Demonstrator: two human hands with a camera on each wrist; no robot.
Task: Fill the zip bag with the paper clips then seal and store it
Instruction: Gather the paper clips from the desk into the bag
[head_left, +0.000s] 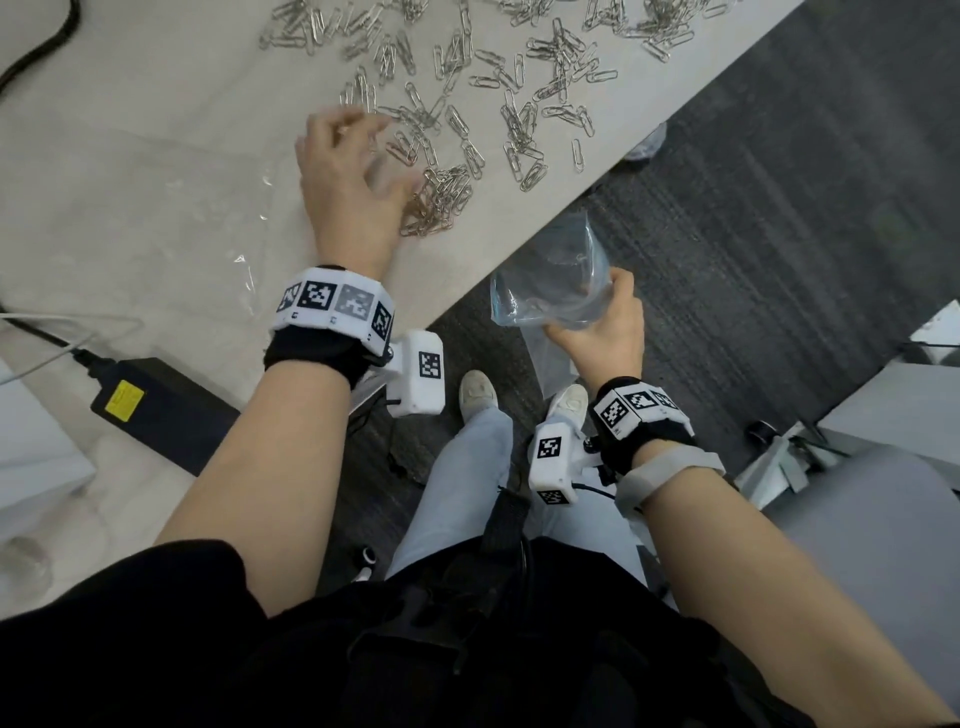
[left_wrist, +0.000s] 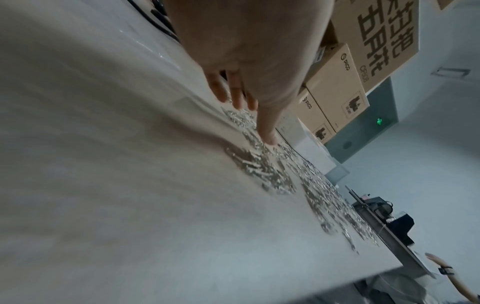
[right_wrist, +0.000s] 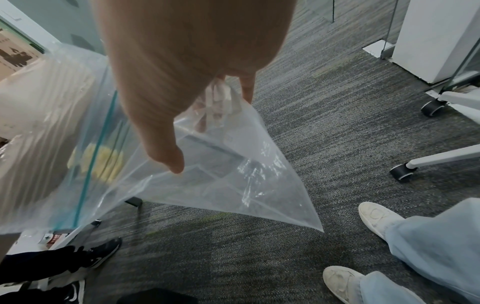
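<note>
My left hand (head_left: 349, 179) lies on the tabletop (head_left: 156, 156) near its right edge, fingers spread and relaxed, grasping nothing, with the thumb side touching a heap of paper clips (head_left: 439, 202). I judge it is set there as a rake, so the heap can be swept toward the edge. Many more clips are scattered along the far side of the tabletop, so the filling looks barely begun.

My right hand (head_left: 602, 327) holds the zip bag (head_left: 550, 280) just off that right edge, below the level of the tabletop and over the carpet (head_left: 779, 208). The fingers (right_wrist: 246, 86) and thumb pinch one lip of the bag so its mouth gapes upward toward the heap; the body hangs slack. In the right wrist view the bag looks nearly empty; whether any clips are inside I cannot tell. The mouth sits a little aside from the heap, so I would bring it under the edge before sweeping.
</note>
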